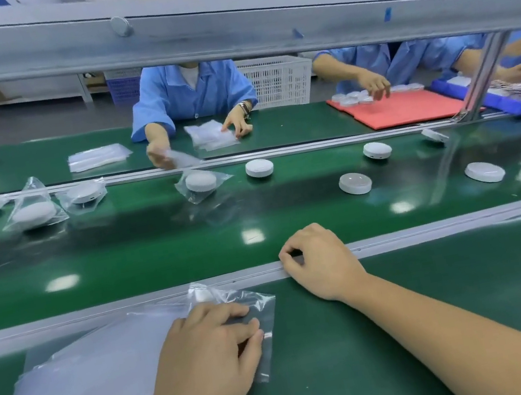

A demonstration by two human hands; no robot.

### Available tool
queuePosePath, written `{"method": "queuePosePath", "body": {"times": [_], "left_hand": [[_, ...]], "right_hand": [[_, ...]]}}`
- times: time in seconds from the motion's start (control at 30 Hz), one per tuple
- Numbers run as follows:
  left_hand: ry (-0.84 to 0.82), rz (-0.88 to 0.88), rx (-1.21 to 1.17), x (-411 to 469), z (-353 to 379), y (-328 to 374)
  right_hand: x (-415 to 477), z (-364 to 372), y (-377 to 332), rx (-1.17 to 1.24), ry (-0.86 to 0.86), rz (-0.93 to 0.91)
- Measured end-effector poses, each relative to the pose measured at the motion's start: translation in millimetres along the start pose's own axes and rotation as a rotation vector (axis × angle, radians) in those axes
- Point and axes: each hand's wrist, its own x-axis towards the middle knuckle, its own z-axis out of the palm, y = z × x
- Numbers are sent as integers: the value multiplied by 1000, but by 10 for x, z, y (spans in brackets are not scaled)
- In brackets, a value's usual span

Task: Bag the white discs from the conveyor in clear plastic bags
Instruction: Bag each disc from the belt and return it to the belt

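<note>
A single clear bag point(263, 301) is pinched between the thumb and bent fingers of the left hand point(210, 356), at the right edge of the stack of bags point(76, 386) laid on the green bench point(349, 355). The right hand point(322, 259) is rested on the rail point(98, 309) at the near edge of the conveyor belt point(157, 250), its fingers loosely curled with nothing held. Unbagged discs are spread along the belt to the right. The nearest white disc point(355, 183) is well apart from the right hand. Bagged discs point(34, 214) are seen far left.

The step in hand is judged to be the freeing and opening of one bag. Only the top film should be drawn off, with the thumb slid against the fingers, so that two bags are not lifted together. Which end is the mouth cannot be told; it should be found, spread and turned toward the belt. The disc is then best taken by its rim once it is level with the right hand, and slid in flat.
</note>
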Motion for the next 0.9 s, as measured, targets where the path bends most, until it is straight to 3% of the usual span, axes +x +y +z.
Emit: {"method": "queuePosePath", "body": {"times": [0.3, 0.43, 0.63, 0.9], "left_hand": [[12, 46, 8, -8, -5, -23], [56, 75, 65, -14, 26, -13], [129, 106, 7, 8, 52, 2], [209, 137, -133, 64, 112, -75]], "right_hand": [[33, 25, 59, 48, 38, 10], [237, -36, 246, -234, 85, 169], [840, -257, 766, -321, -26, 500], [1261, -232, 1028, -444, -201, 468]]}}
